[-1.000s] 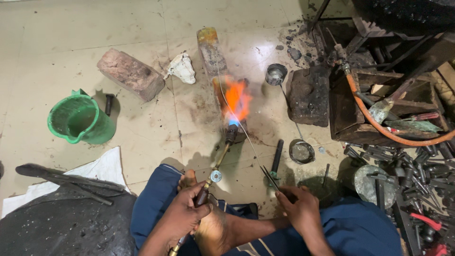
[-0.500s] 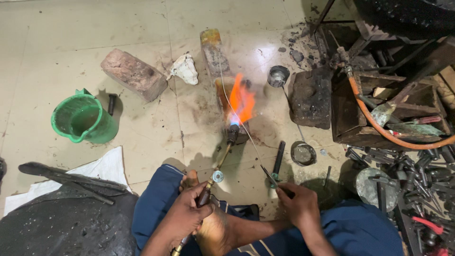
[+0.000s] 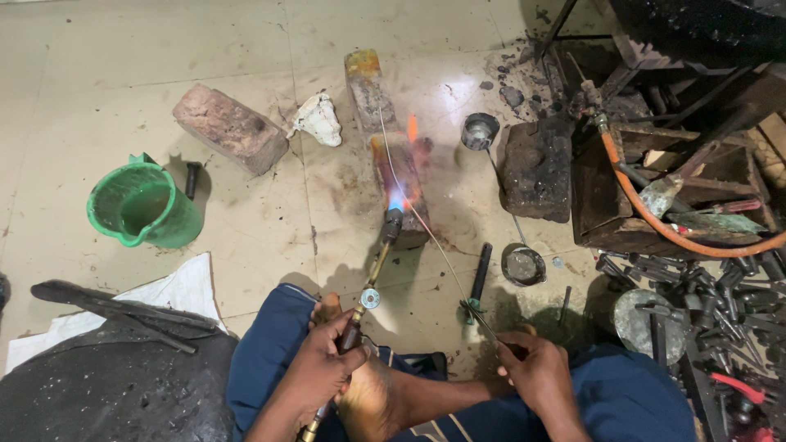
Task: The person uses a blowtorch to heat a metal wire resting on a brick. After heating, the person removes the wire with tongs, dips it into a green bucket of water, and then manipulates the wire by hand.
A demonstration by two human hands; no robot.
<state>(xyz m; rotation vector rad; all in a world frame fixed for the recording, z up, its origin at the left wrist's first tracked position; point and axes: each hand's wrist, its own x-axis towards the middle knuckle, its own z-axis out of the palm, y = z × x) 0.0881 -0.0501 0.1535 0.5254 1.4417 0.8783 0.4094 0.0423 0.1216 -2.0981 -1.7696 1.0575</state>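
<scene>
My left hand point(image 3: 323, 368) grips the handle of a brass gas torch point(image 3: 370, 278), whose nozzle points away from me at a brick point(image 3: 401, 184) on the floor. A blue and orange flame point(image 3: 399, 192) plays on that brick. My right hand point(image 3: 532, 368) holds tongs point(image 3: 479, 315) that pinch a long thin wire point(image 3: 413, 192), and the wire runs up across the heated brick into the flame. I sit on the floor in blue trousers with one bare foot between my hands.
A green plastic jug point(image 3: 143, 205) stands at the left, beside a loose brick point(image 3: 229, 127) and a white lump point(image 3: 318, 120). A blackened block point(image 3: 536, 168), two small metal cups point(image 3: 479, 131) point(image 3: 522, 264), an orange hose point(image 3: 655, 221) and a heap of metal tools point(image 3: 712, 303) lie at the right.
The large orange flame has shrunk to a small blue and orange one. The view has shifted slightly, and both hands keep their hold.
</scene>
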